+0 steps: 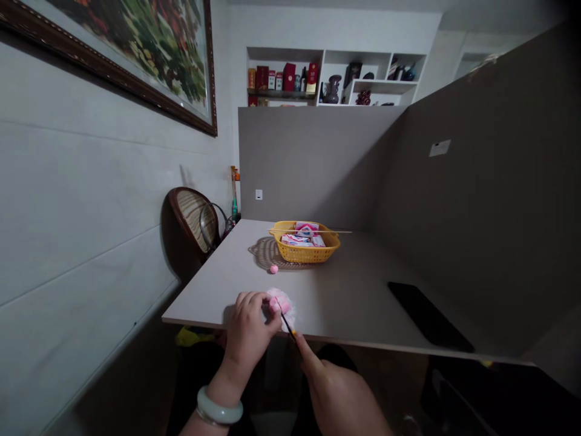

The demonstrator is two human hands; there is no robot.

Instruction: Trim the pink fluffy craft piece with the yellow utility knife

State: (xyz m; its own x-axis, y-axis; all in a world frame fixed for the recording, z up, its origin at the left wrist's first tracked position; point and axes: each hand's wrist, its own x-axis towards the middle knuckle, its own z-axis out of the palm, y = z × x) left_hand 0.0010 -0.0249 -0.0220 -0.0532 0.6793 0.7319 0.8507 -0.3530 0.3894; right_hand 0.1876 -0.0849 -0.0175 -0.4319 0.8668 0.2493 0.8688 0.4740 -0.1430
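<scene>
At the near edge of the grey table [354, 303], a pink fluffy wad [280, 306] sits under my left hand [247, 324]. Judged by its look, it is light, soft and easily crushed, so a broad, gentle hold seems best. My left fingers [242, 300] curl part-closed over its left side, pressing it against the tabletop. A thin dark stick [285, 324] runs along a slanted long axis, its far tip in the fluff and its near end pointing toward me and right. My right hand [340, 393] is nearly closed, finger and thumb pinching the stick's yellow near end. Farther off lie a small pink ball [273, 269] and a yellow plastic basket [305, 254] holding printed packets [297, 240], with a wooden skewer [336, 231] across it. To the right lies a black phone [429, 316].
</scene>
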